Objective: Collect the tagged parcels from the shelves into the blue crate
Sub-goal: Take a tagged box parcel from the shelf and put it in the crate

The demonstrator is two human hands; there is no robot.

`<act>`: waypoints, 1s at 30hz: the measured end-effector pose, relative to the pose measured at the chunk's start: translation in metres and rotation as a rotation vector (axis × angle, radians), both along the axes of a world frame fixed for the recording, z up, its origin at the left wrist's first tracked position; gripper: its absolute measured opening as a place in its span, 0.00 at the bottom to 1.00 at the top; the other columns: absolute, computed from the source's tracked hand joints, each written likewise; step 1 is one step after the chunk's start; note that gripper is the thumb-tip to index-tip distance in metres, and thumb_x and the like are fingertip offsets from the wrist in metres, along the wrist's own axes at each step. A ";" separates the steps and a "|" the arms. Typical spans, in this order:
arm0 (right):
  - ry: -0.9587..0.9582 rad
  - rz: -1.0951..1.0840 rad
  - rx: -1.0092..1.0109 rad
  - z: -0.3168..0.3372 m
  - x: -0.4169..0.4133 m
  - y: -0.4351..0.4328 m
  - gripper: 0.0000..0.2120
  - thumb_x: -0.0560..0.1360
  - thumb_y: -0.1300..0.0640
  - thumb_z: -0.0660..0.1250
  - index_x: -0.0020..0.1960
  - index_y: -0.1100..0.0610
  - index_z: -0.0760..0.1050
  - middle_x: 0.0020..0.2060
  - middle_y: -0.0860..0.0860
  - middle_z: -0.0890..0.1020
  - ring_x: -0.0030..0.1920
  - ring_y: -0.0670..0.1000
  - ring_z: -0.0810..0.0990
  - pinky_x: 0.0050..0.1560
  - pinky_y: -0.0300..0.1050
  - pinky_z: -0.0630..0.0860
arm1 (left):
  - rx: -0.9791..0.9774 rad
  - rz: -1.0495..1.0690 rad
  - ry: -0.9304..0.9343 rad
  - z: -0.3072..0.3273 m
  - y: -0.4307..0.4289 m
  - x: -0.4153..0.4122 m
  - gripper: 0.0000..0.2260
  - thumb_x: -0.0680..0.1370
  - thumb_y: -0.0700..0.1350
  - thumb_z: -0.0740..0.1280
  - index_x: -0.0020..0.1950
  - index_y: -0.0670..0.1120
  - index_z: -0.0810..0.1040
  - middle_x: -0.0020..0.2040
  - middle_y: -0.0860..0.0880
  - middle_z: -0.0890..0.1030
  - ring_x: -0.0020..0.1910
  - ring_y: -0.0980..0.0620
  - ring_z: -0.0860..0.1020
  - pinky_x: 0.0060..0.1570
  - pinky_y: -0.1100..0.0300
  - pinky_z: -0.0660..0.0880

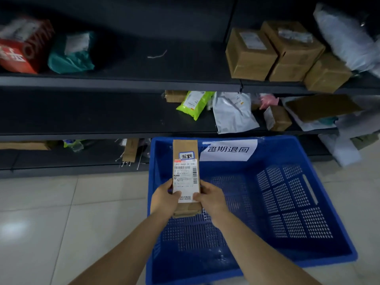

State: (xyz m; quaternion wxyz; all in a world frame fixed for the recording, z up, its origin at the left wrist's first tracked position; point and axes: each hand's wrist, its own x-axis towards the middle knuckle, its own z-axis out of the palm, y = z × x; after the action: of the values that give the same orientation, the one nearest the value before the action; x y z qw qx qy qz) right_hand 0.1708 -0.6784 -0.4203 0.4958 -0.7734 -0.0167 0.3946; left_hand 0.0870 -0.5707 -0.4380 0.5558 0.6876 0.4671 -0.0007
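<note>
The dark shelves hold many boxes and mailer bags, their tags too blurred to read, so most of the collecting looks undone. The blue crate on the floor below them shows only its bare perforated bottom. Over its left part, a long narrow cardboard parcel is not yet set down: the left hand and right hand each grip its near end, thumbs on the label, and its small handwritten tag faces the camera.

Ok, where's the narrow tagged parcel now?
Centre of the head view: left hand and right hand hold the narrow tagged parcel over the left side of the blue crate.
</note>
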 end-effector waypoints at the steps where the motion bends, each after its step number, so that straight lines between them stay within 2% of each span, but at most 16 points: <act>1: 0.012 0.013 -0.009 -0.013 0.006 0.002 0.23 0.73 0.72 0.65 0.62 0.52 0.78 0.55 0.50 0.83 0.51 0.49 0.82 0.50 0.42 0.81 | -0.008 0.005 0.022 -0.014 0.002 0.006 0.19 0.77 0.38 0.64 0.65 0.54 0.76 0.50 0.53 0.81 0.39 0.61 0.77 0.27 0.71 0.68; 4: 0.043 0.074 -0.041 -0.056 0.024 0.010 0.21 0.74 0.71 0.64 0.63 0.53 0.78 0.55 0.50 0.83 0.51 0.49 0.81 0.47 0.38 0.80 | -0.002 0.036 0.091 -0.058 0.005 0.021 0.20 0.77 0.38 0.64 0.67 0.54 0.75 0.51 0.52 0.81 0.37 0.62 0.75 0.23 0.74 0.66; 8: 0.111 0.103 -0.053 -0.122 0.042 0.019 0.22 0.74 0.71 0.63 0.62 0.52 0.78 0.53 0.48 0.83 0.51 0.48 0.81 0.47 0.34 0.78 | -0.014 0.086 0.146 -0.122 0.008 0.038 0.20 0.78 0.37 0.62 0.69 0.53 0.73 0.56 0.49 0.81 0.38 0.60 0.74 0.23 0.73 0.66; 11: 0.156 0.136 -0.070 -0.178 0.053 0.028 0.20 0.75 0.69 0.63 0.61 0.51 0.78 0.54 0.49 0.83 0.52 0.49 0.82 0.53 0.40 0.79 | -0.024 0.141 0.186 -0.177 0.013 0.049 0.21 0.78 0.36 0.61 0.69 0.51 0.74 0.58 0.48 0.81 0.42 0.55 0.76 0.29 0.67 0.68; 14: 0.200 0.176 -0.085 -0.239 0.064 0.040 0.19 0.76 0.67 0.63 0.62 0.50 0.77 0.55 0.49 0.83 0.53 0.50 0.82 0.58 0.47 0.78 | -0.018 0.173 0.232 -0.233 0.020 0.061 0.21 0.78 0.36 0.61 0.70 0.50 0.73 0.59 0.48 0.81 0.43 0.53 0.77 0.30 0.65 0.68; 17: 0.222 0.209 -0.110 -0.296 0.076 0.052 0.19 0.77 0.66 0.63 0.63 0.49 0.77 0.55 0.48 0.82 0.53 0.50 0.81 0.58 0.45 0.78 | -0.010 0.206 0.261 -0.286 0.026 0.072 0.21 0.78 0.35 0.60 0.68 0.49 0.74 0.60 0.47 0.81 0.48 0.51 0.78 0.36 0.65 0.71; 21: 0.239 0.224 -0.126 -0.369 0.087 0.065 0.19 0.78 0.66 0.62 0.64 0.50 0.75 0.52 0.47 0.80 0.52 0.49 0.80 0.54 0.39 0.76 | 0.028 0.228 0.324 -0.354 0.034 0.086 0.19 0.79 0.36 0.59 0.67 0.50 0.75 0.61 0.47 0.80 0.51 0.49 0.78 0.33 0.66 0.70; 23: 0.234 0.234 -0.128 -0.408 0.089 0.070 0.19 0.77 0.65 0.62 0.65 0.51 0.75 0.56 0.48 0.81 0.54 0.50 0.80 0.58 0.44 0.77 | 0.069 0.210 0.369 -0.388 0.039 0.092 0.18 0.79 0.37 0.59 0.67 0.51 0.74 0.61 0.47 0.80 0.54 0.47 0.79 0.34 0.64 0.73; 25: 0.243 0.237 -0.116 -0.441 0.091 0.077 0.20 0.77 0.66 0.63 0.66 0.51 0.75 0.59 0.49 0.81 0.56 0.51 0.80 0.62 0.49 0.76 | 0.104 0.185 0.402 -0.419 0.044 0.095 0.18 0.79 0.37 0.59 0.67 0.50 0.73 0.62 0.46 0.79 0.55 0.45 0.80 0.41 0.58 0.78; 28: 0.274 0.210 -0.068 -0.483 0.093 0.086 0.21 0.77 0.69 0.63 0.67 0.53 0.74 0.61 0.51 0.80 0.57 0.52 0.79 0.63 0.50 0.75 | 0.124 0.156 0.432 -0.457 0.054 0.099 0.18 0.79 0.37 0.60 0.68 0.49 0.72 0.63 0.46 0.78 0.58 0.44 0.78 0.48 0.56 0.76; 30: 0.284 0.216 -0.045 -0.506 0.093 0.092 0.22 0.77 0.70 0.62 0.68 0.55 0.73 0.62 0.53 0.78 0.59 0.53 0.78 0.64 0.51 0.75 | 0.136 0.145 0.447 -0.478 0.060 0.101 0.18 0.79 0.37 0.60 0.68 0.49 0.71 0.62 0.45 0.78 0.58 0.44 0.77 0.49 0.56 0.75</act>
State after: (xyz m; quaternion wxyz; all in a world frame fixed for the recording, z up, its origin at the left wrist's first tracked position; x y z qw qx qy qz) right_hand 0.2641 -0.5863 -0.9261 0.4304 -0.7144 -0.0205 0.5513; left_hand 0.1885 -0.5109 -0.9157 0.3897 0.6708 0.6257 -0.0816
